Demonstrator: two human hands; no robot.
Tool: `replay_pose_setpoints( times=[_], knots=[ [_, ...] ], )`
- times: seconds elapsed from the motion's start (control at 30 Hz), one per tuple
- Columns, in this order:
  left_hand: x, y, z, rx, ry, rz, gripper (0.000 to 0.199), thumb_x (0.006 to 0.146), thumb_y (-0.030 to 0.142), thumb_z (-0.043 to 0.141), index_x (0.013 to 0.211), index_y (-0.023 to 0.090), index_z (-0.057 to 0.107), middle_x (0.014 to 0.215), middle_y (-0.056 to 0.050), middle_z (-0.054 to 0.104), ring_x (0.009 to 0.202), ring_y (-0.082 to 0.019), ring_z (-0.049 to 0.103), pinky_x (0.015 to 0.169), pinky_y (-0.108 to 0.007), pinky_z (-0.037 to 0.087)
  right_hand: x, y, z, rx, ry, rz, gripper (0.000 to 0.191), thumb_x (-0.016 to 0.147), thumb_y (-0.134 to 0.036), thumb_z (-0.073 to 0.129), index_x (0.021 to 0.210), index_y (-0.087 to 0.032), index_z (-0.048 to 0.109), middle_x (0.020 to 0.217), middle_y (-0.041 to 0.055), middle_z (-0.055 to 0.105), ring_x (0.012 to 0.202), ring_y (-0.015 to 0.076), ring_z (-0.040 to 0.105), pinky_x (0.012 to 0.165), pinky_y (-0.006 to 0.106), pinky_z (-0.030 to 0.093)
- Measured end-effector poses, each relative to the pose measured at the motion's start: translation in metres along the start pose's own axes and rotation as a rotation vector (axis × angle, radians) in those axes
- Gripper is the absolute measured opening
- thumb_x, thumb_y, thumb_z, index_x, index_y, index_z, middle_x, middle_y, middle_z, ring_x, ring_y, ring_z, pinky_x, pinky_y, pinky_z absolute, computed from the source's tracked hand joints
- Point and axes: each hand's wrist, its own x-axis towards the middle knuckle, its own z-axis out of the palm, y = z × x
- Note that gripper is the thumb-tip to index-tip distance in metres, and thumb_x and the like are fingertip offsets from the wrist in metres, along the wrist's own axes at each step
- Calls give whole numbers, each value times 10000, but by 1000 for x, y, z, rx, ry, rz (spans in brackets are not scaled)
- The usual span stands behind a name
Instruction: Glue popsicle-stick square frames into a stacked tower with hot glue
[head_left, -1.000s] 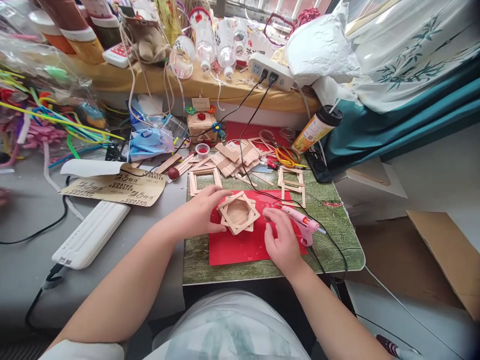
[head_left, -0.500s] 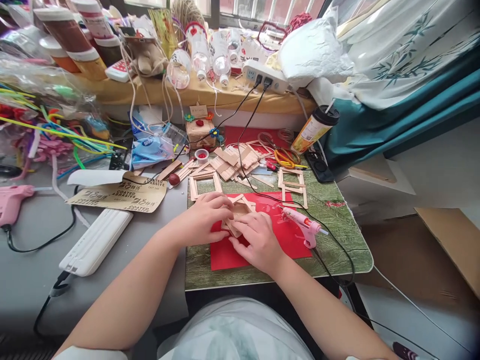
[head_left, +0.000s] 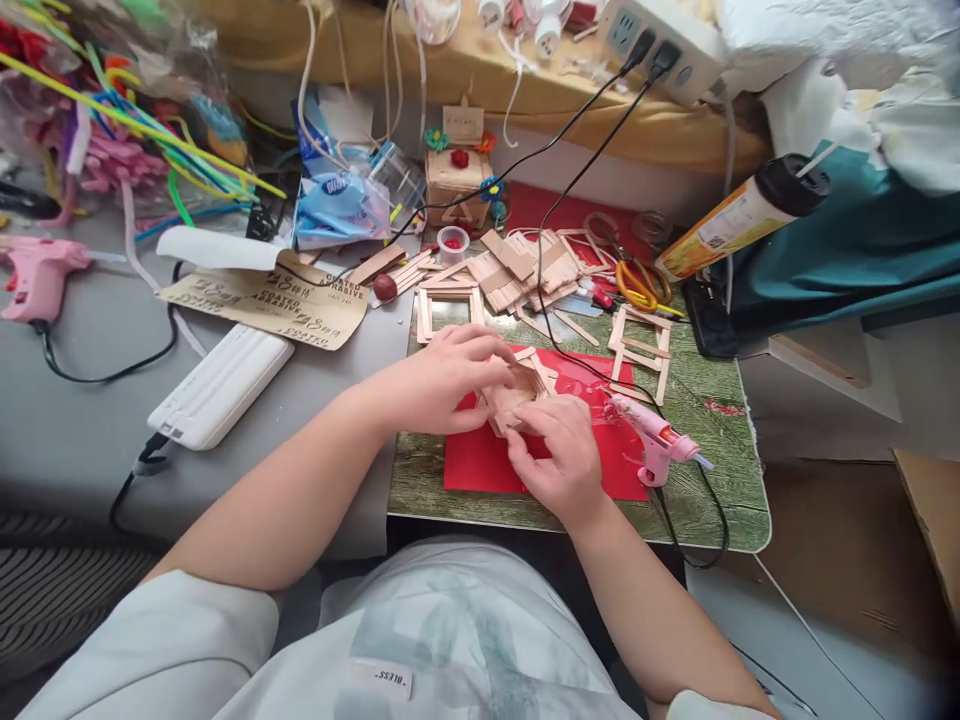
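Observation:
A small box of wooden sticks (head_left: 517, 398) lies over the red sheet (head_left: 480, 466), between my two hands. From the left, my left hand (head_left: 466, 376) has its fingers curved round the box's left and upper side, closed on it. My right hand (head_left: 559, 450) grips the box's lower right edge between thumb and fingers. The fingers partly cover the box. To the right of my right hand lies a pink glue gun (head_left: 656, 440). Square stick frames lie behind my left hand (head_left: 451, 312) and at the right (head_left: 641, 350).
A pile of wooden sticks (head_left: 525, 270) lies at the back, with scissors (head_left: 641, 285) beside it. A black cable crosses the board. A drink cup (head_left: 724, 225) leans at the back right. Sandpaper (head_left: 300, 305) and a white power bank (head_left: 221, 390) lie left.
The view has tilted down and shifted, so the desk things appear higher and more of the shirt shows. Both hands stay on the box, with slight finger movement.

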Motion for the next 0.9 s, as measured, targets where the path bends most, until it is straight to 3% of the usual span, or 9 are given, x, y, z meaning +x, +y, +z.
replay_pose_setpoints(
  times=[0.13, 0.27, 0.37, 0.57, 0.77, 0.9],
  knots=[
    [0, -7, -5, 41, 106, -72, 240, 1012, 364, 638, 1199, 259, 745, 1382, -95, 685, 1393, -362, 524, 1252, -570, 349, -6, 5, -8, -40, 84, 9, 373, 943, -193, 705, 1286, -340, 693, 1200, 89, 759, 1131, 329, 716, 1047, 577, 552],
    [3, -11, 0, 126, 162, -226, 349, 1060, 468, 582, 1255, 205, 703, 1233, -110, 745, 1149, -307, 675, 988, -432, 515, -6, 13, -9, -122, 107, 113, 466, 976, -242, 708, 1430, -315, 637, 1504, 139, 645, 1402, 371, 615, 1208, 640, 462],
    [5, -10, 7, 90, 149, -364, 352, 1047, 497, 586, 1238, 223, 694, 1180, -77, 779, 1032, -264, 714, 839, -366, 522, -4, 20, -3, -99, 102, 151, 516, 1009, -310, 678, 1515, -297, 581, 1595, 144, 595, 1492, 372, 559, 1238, 662, 441],
    [7, -10, 9, 56, 77, -421, 284, 1028, 478, 597, 1098, 244, 741, 1092, -41, 801, 957, -236, 711, 771, -339, 496, -5, 24, 4, -66, 66, 108, 471, 1048, -326, 642, 1516, -299, 594, 1538, 126, 656, 1456, 348, 597, 1236, 634, 456],
    [8, -9, 8, 97, 108, -413, 285, 999, 502, 635, 946, 241, 737, 964, -35, 787, 848, -220, 675, 707, -335, 433, -8, 26, 3, -70, 173, 165, 398, 1033, -333, 657, 1425, -266, 642, 1460, 150, 652, 1388, 354, 617, 1201, 638, 476],
    [9, -9, 8, 106, 111, -434, 269, 994, 484, 648, 914, 237, 721, 949, -30, 781, 836, -211, 656, 678, -329, 400, -7, 29, 4, -16, 179, 217, 352, 1042, -340, 642, 1383, -255, 655, 1416, 151, 658, 1360, 341, 629, 1187, 616, 501]
  ],
)
